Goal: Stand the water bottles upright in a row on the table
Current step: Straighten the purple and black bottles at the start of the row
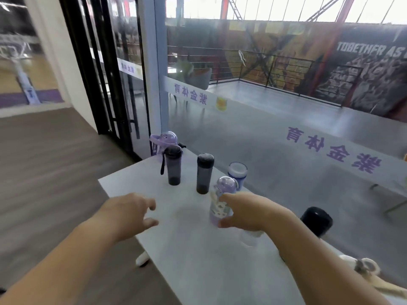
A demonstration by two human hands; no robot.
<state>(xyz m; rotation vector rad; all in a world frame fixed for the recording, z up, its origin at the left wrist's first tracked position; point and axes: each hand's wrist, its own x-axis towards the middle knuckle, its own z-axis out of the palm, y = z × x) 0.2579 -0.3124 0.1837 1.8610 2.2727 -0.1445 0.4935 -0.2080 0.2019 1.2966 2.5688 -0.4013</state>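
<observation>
Both forearms reach in from the lower corners over the white table (198, 260). The left hand (130, 213) hovers above the table at about 9 o'clock from the middle, its fingers spread apart and holding nothing. The right hand (246, 211) is curled around the lilac bottle (221, 201), thumb below and fingers across its printed side; the bottle stands roughly upright, and its base is hidden behind the thumb. Under the right wrist a clear bottle (251, 235) is only partly seen, too faint to tell how it lies. At 3 o'clock a black lid (317, 220) sticks out behind the forearm, its body hidden. At the lower right edge something pale and blurred is cut off.

Farther on, toward 12 o'clock, two smoky grey bottles stand upright: the strap bottle (174, 165) to the left, the dark-capped bottle (204, 172) beside it. At 1 o'clock a white-lidded bottle (237, 173) stands half hidden behind the lilac one. At the far corner a purple-lidded bottle (164, 140) is partly covered.
</observation>
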